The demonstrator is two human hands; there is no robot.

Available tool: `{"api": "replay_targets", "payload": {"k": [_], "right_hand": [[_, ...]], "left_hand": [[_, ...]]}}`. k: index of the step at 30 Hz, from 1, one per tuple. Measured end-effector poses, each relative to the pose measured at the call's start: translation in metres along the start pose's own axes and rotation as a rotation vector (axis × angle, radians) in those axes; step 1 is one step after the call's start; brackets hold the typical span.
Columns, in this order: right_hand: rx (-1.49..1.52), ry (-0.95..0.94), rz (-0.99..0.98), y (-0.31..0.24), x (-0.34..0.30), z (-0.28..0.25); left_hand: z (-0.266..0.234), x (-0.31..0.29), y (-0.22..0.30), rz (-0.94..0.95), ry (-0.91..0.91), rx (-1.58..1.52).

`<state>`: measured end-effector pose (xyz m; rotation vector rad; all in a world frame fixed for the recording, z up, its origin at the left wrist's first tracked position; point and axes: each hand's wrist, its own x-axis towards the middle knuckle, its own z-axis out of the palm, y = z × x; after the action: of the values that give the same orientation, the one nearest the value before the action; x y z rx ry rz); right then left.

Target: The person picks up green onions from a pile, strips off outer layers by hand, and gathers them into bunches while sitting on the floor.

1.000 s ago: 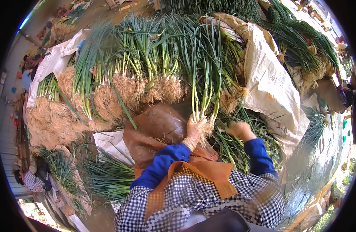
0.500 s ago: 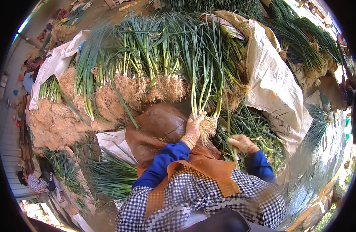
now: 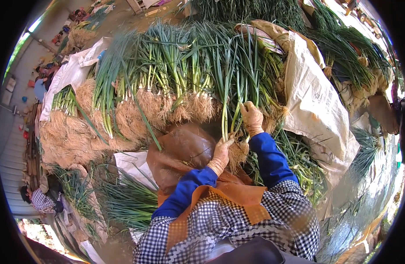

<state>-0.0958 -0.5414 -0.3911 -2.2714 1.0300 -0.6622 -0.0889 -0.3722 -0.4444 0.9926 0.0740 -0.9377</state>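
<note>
My left hand (image 3: 221, 155) is closed round the lower stems of a few green onions (image 3: 225, 121), just above their bushy, straw-coloured roots (image 3: 238, 154). Their long leaves stretch away from me over the pile. Higher up, my right hand (image 3: 252, 118) has its fingers curled at the right-hand stalk of the same bunch; part of the grip is hidden behind the hand. Beyond both hands lies a thick row of green onions (image 3: 167, 70), roots toward me. A brown plastic-like cover (image 3: 187, 143) lies over my lap, left of the held roots.
A whitish woven sack (image 3: 314, 94) drapes along the right of the pile. Loose stripped leaves (image 3: 295, 154) lie under and beside my right arm. More green onions (image 3: 129, 198) rest at my left. Another person (image 3: 43, 200) sits at the far left.
My right hand has moved up and left, from the loose leaves at my right side to the stalks of the held bunch. My left hand keeps its hold.
</note>
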Motion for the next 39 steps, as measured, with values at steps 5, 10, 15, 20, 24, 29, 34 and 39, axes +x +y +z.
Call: {"api": "replay_targets", "payload": {"k": [5,10,15,20,24,29,34,39], "right_hand": [[0.595,-0.594,0.525,0.027,0.011,0.005],[0.811,-0.414,0.422,0.012,0.006,0.019],[0.268,-0.175,0.160,0.027,-0.046,0.012],[0.747,-0.846,0.277,0.003,-0.132,-0.126],[-0.212,-1.040,0.412,0.125,-0.143,-0.202],[-0.091,-0.552,0.287,0.063,-0.102,-0.117],[-0.032,-0.601,0.008,-0.009,-0.049,-0.021],[0.293,-0.312,0.141,-0.017,-0.081,-0.002]], "left_hand": [[-0.002,0.001,0.001,-0.107,-0.067,-0.153],[0.006,-0.003,0.002,-0.322,-0.126,-0.259],[0.014,-0.002,0.000,-0.365,-0.150,-0.410],[0.001,-0.002,0.004,-0.240,-0.016,-0.375],[0.010,-0.005,0.009,-0.293,-0.034,-0.388],[0.016,-0.011,0.012,-0.201,-0.091,-0.253],[-0.006,-0.001,-0.007,-0.090,-0.071,0.045],[-0.011,0.002,-0.002,-0.183,-0.017,-0.125]]}}
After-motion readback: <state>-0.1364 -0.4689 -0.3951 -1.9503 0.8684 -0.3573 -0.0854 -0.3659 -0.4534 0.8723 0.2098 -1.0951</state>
